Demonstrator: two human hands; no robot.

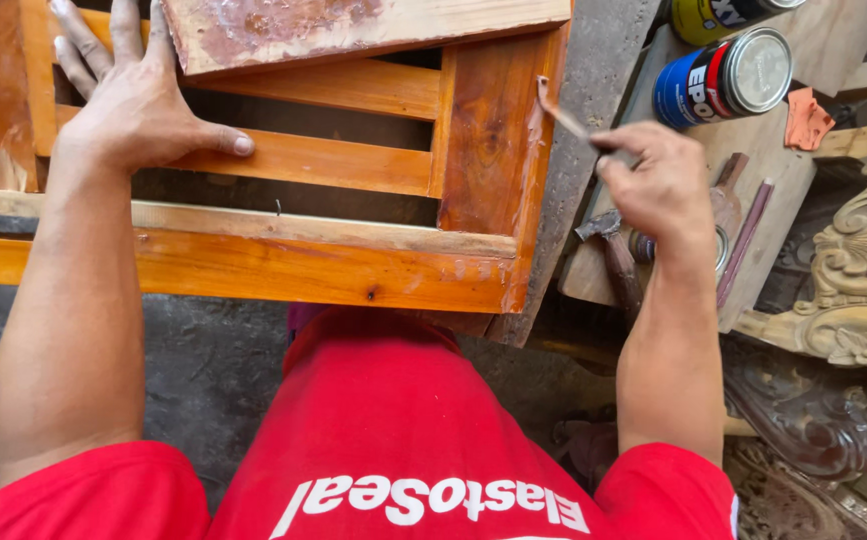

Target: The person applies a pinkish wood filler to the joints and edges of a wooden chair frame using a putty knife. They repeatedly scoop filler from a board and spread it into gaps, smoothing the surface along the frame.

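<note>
Grey workshop floor below – orange wooden frame [353, 250] on top. Left hand [133, 100] flat on slat, fingers apart. Right hand [658, 180] fingers pinched on thin stick [563, 118], tip touching frame's right edge – cans [723, 75] near.

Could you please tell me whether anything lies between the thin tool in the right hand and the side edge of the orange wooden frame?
Nothing visible does. The right hand holds a thin flat metal spatula whose tip already meets the pale-smeared edge of the orange varnished wooden frame. The left hand rests flat on the frame's slats, away from that edge.
</note>
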